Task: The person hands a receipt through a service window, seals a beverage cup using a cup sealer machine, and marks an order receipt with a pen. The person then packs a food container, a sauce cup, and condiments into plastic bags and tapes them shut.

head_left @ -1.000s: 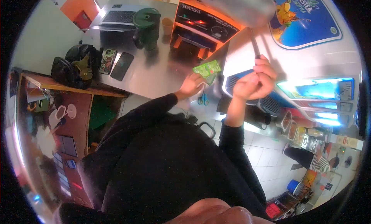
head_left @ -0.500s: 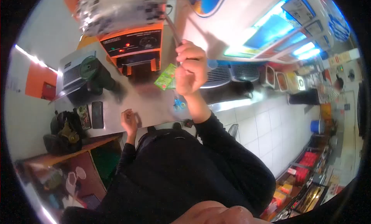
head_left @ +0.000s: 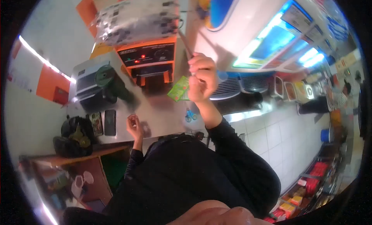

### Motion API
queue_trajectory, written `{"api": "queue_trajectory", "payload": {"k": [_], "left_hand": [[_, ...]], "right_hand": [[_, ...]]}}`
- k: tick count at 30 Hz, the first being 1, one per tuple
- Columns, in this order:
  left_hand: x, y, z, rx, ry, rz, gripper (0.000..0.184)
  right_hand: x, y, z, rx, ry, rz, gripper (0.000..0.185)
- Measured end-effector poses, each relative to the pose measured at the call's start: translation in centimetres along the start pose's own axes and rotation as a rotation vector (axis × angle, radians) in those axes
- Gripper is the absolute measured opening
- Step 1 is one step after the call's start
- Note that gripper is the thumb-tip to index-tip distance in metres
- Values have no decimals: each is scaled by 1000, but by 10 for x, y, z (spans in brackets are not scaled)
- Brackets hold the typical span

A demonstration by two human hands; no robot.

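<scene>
My right hand (head_left: pixel 202 78) is closed in a fist around a long thin stick-like tool (head_left: pixel 186 42). The tool points up and away, beside the right side of an orange sealing machine (head_left: pixel 174 50). Its exact kind is not clear. Just under that hand lies a green packet (head_left: pixel 179 89) on the steel counter (head_left: pixel 162 118), with blue-handled scissors (head_left: pixel 190 115) nearer to me. At the counter's front edge rests my left hand (head_left: pixel 134 128), its fingers loosely curled and apart, with nothing visible in them. A dark phone (head_left: pixel 110 123) lies to its left.
A dark green tumbler (head_left: pixel 110 83) stands before a grey boxy device (head_left: pixel 87 79). A black bag (head_left: pixel 75 137) sits at the left counter end. On the right are a large white machine (head_left: pixel 228 38), drip grates (head_left: pixel 226 88) and food containers (head_left: pixel 290 91). A person (head_left: pixel 333 99) is farther off.
The whole view has shifted, so the counter and machine appear lower and farther right. My right hand still grips the tool; my left hand stays by the counter edge, its fingers slightly changed.
</scene>
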State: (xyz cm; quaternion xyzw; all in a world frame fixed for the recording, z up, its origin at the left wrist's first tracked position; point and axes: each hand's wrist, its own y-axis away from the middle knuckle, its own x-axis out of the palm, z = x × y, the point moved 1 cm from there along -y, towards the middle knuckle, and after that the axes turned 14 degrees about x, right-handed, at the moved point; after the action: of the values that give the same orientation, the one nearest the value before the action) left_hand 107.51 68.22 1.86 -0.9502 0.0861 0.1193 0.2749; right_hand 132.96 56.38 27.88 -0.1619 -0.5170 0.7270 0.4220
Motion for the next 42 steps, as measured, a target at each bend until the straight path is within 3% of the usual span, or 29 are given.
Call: {"api": "queue_trajectory", "payload": {"k": [1,2,4,5,6,8,10,12,14,15,16,19,21,24,26,29,31,34,36,39,42], "left_hand": [[1,-1,2,6,66,-5,9],[6,-4,3,15,148,6,10],[23,-11,23,119,243,-31,12],[33,-15,30,111,354,-17,14],[45,-20,35,97,452,-7,16],[73,-30,48,1,557,91,21],[84,-46,35,-159,660,154,27],[93,-69,-18,-382,791,183,34],[109,-94,-23,-526,915,192,45],[116,-107,-11,-608,1046,165,46],[122,-118,-6,-686,1181,132,46],[129,-138,-8,-797,1119,6,43],[134,-141,-4,-806,1258,85,40],[145,-130,11,-668,1096,175,36],[137,-118,-2,-610,867,135,32],[118,-86,-16,-591,769,-24,28],[95,-62,-31,-589,695,-66,32],[73,-23,-41,-599,681,-109,35],[65,-11,-38,-587,696,-88,36],[62,-12,-50,-588,711,-143,38],[63,-4,-27,-659,731,-5,53]], "right_hand": [[1,-5,2,-57,71,34,13],[5,-7,0,-17,-48,-48,13],[18,-36,-1,24,8,-171,13],[21,-58,5,186,53,-174,12],[39,-82,3,257,-103,-294,11],[61,-129,-11,328,-167,-277,6],[76,-188,-25,-16,-12,-394,7],[90,-246,-86,70,98,-493,4],[107,-277,-127,142,316,-370,49],[114,-286,-160,226,437,-390,59],[125,-290,-179,292,534,-365,56],[142,-285,-193,355,667,-244,46],[145,-275,-184,355,688,-143,41],[147,-251,-120,301,574,21,35],[139,-240,-62,234,461,104,32],[103,-216,28,82,335,216,32],[59,-187,53,-142,535,367,25],[66,-82,81,-23,243,518,24],[68,-40,60,82,342,773,24],[66,47,-19,399,488,860,47],[58,109,-70,335,830,956,66]]}}
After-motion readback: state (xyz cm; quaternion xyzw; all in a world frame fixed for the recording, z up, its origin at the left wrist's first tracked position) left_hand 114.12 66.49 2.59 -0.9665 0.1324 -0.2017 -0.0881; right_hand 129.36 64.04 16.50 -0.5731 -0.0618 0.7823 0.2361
